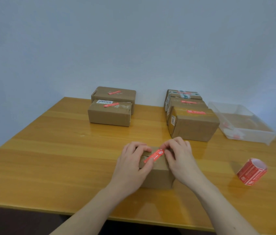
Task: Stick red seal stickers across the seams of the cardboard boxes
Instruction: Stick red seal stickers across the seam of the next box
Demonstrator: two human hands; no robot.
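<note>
A small cardboard box (157,173) sits on the wooden table (57,158) in front of me. A red seal sticker (154,156) lies diagonally over its top seam. My left hand (132,165) rests on the box's left side, its thumb pressing the sticker's lower end. My right hand (179,156) is at the box's right side, with fingertips pinching the sticker's upper end. A roll of red stickers (251,172) stands on the table to the right.
Two sealed boxes (110,114) sit at the back centre. Three more sealed boxes (193,122) are lined up at the back right. A clear plastic tray (242,122) with scraps stands at the far right, near the table's edge.
</note>
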